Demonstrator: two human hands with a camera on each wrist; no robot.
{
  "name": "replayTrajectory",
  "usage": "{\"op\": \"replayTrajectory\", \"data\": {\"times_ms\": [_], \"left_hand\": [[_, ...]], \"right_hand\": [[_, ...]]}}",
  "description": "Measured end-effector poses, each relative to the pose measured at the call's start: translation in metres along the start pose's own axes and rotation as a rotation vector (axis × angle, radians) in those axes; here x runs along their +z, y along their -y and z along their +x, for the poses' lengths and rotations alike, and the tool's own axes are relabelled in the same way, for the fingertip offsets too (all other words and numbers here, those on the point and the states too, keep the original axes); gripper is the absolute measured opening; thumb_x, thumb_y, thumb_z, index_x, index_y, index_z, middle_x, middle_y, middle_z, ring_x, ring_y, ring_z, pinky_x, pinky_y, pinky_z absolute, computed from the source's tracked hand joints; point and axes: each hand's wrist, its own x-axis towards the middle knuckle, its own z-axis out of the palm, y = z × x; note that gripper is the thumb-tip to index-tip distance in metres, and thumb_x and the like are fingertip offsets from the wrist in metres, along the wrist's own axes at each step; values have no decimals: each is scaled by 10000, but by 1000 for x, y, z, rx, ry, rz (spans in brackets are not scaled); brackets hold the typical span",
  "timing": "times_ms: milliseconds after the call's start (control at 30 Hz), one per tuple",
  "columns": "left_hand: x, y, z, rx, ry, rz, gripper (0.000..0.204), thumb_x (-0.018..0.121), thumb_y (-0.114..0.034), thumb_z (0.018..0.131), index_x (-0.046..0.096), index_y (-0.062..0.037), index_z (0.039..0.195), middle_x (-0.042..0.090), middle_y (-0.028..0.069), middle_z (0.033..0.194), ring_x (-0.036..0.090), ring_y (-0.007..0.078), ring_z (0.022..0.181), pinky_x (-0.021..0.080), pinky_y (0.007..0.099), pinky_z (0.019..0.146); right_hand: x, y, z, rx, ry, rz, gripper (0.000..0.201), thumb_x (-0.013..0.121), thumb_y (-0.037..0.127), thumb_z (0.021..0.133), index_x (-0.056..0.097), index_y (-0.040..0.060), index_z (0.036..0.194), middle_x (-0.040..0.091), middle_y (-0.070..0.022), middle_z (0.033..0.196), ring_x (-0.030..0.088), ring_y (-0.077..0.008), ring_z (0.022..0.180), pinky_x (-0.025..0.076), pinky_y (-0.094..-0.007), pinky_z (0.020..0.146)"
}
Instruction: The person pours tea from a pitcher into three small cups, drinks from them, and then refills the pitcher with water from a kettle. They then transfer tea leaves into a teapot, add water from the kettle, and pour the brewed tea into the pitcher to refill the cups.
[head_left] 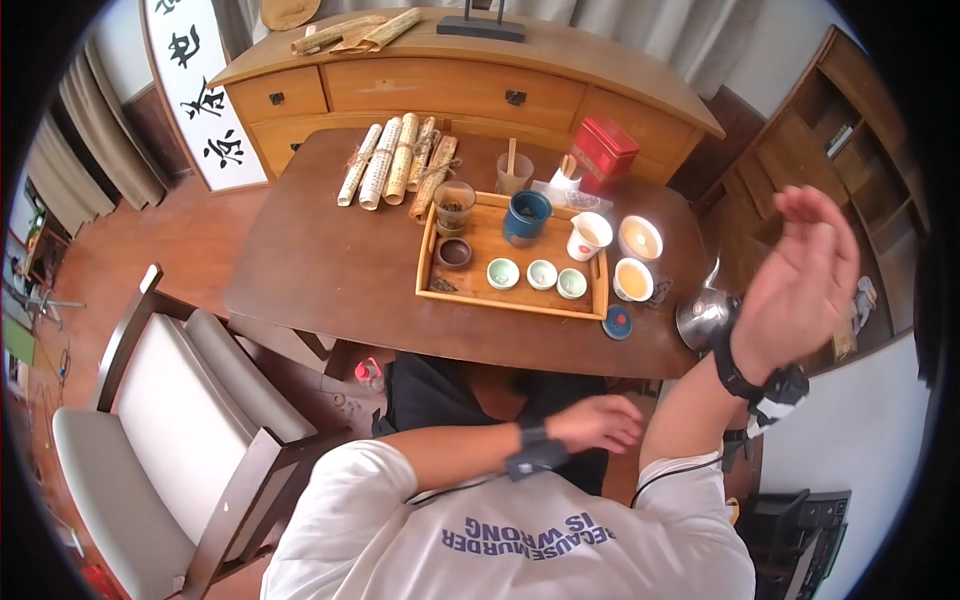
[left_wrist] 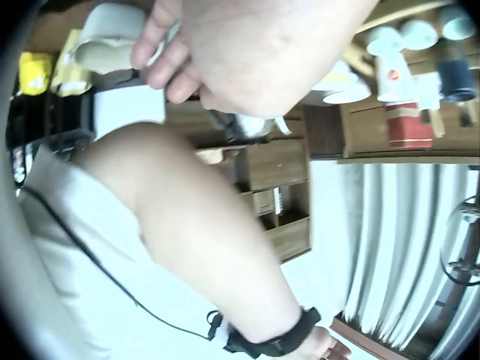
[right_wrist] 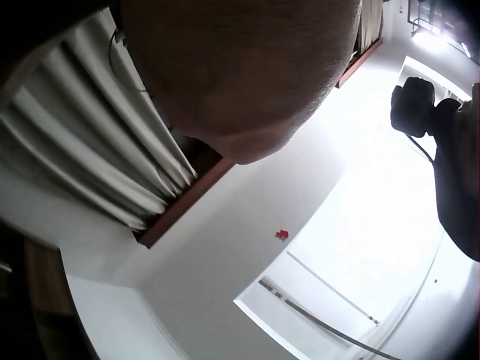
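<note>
In the head view my left hand point(head_left: 597, 422) hovers in front of my shirt, below the table's front edge, its fingers loosely bent and holding nothing. My right hand point(head_left: 803, 285) is raised at the right, fingers upward and empty, beside and above a steel kettle point(head_left: 702, 318). On the wooden tray point(head_left: 510, 303) stand a blue pot point(head_left: 526, 218), a white pitcher point(head_left: 589, 236), a dark cup point(head_left: 454, 252) and several pale green cups point(head_left: 503, 273). The left wrist view shows my left hand point(left_wrist: 232, 56) over my right arm; the right wrist view has my right hand point(right_wrist: 240, 75) large, fingers hidden.
A bowl point(head_left: 640, 238), a cup of amber liquid point(head_left: 633, 280) and a blue lid point(head_left: 617, 322) lie right of the tray. Behind it are a red tin point(head_left: 604, 152) and tied scrolls point(head_left: 400, 160). A chair point(head_left: 190, 400) stands left; a shelf point(head_left: 850, 150) stands right.
</note>
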Motion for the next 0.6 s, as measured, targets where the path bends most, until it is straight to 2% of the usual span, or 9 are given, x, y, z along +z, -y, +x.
{"op": "replayTrajectory", "data": {"times_ms": [33, 133, 233, 333, 433, 533, 600], "left_hand": [[21, 10, 13, 15, 50, -51, 260, 570, -70, 1060, 597, -52, 1318, 685, 95, 1237, 674, 205, 1184, 552, 372, 1034], [48, 43, 37, 108, -36, -228, 272, 534, -36, 1057, 583, -38, 1324, 679, 102, 1240, 666, 213, 1188, 527, 362, 1062], [66, 53, 38, 116, -129, -304, 251, 509, -40, 1066, 580, -35, 1306, 673, 108, 1247, 658, 203, 1194, 516, 342, 1061], [76, 54, 34, 83, -183, -249, 220, 522, -73, 1076, 581, -33, 1285, 682, 99, 1215, 665, 178, 1151, 530, 327, 1024], [96, 23, 15, -93, -228, 72, 199, 538, -93, 1082, 587, -35, 1265, 694, 77, 1168, 668, 162, 1110, 532, 309, 1005], [64, 44, 28, -27, -134, 296, 191, 582, -114, 1078, 592, -34, 1251, 698, 61, 1130, 670, 156, 1081, 541, 304, 980], [37, 71, 45, 150, -89, 78, 203, 611, -132, 1072, 594, -36, 1250, 696, 55, 1127, 670, 153, 1084, 549, 307, 962]], "right_hand": [[-9, 11, 3, -51, -17, -66, 248, 474, 5, 1076, 642, -128, 1201, 705, -278, 1176, 721, -327, 1055, 592, -448, 979], [-44, 36, 10, -235, 12, -230, 267, 446, 19, 1081, 641, -129, 1188, 700, -299, 1168, 717, -367, 1055, 582, -472, 997], [-90, 61, 19, -309, -1, -198, 321, 409, 65, 1078, 637, -127, 1197, 711, -309, 1115, 711, -428, 1047, 549, -532, 1028], [-120, 84, 27, -385, -25, -210, 354, 379, 78, 1067, 643, -121, 1194, 717, -313, 1095, 709, -454, 1044, 519, -566, 1051], [-130, 84, 26, -426, -95, -294, 365, 364, 74, 1055, 635, -114, 1210, 706, -345, 1076, 703, -463, 1041, 498, -561, 1071], [-134, 81, 20, -407, -170, -358, 380, 356, 90, 1052, 621, -118, 1228, 691, -377, 1074, 696, -470, 1050, 482, -563, 1082], [-136, 85, 16, -408, -158, -316, 390, 353, 102, 1050, 609, -127, 1234, 682, -394, 1075, 692, -473, 1061, 469, -567, 1089]]}}
